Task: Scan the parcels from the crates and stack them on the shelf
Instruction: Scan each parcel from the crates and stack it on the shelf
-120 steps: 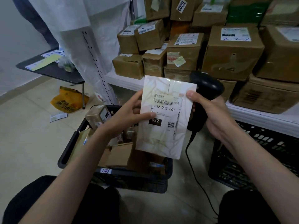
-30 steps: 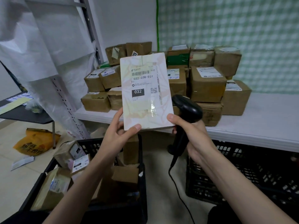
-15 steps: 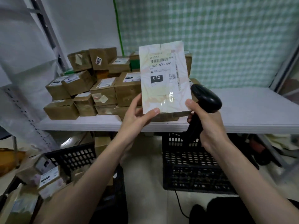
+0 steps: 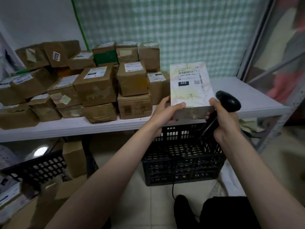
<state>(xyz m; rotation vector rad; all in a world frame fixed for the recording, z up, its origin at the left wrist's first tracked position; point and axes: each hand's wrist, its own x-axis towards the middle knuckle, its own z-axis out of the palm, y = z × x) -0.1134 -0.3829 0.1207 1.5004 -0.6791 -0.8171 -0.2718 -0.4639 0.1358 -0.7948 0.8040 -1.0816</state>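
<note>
- Head view: the left hand [image 4: 165, 111] grips the white parcel [image 4: 189, 85] at its near left corner, thumb on top.
- Right hand [image 4: 226, 119] is curled round the black scanner [image 4: 228, 100], its thumb pressing the parcel's near right corner.
- Parcel lies flat over the white shelf [image 4: 247, 96], just beside the stacked brown boxes [image 4: 132, 80], above a black crate [image 4: 181, 162].

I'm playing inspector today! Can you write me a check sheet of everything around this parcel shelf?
Surface: white shelf, right part bare.
Job's things: white parcel labelled 032, held over the shelf edge; brown boxes stacked on its left part.
Clutter: black crate below; another crate at left.
Grippers: left hand grips the parcel; right hand holds the scanner, thumb on the parcel.
Cables: scanner cord hangs to the floor.
Surroundings: green checked wall.
</note>
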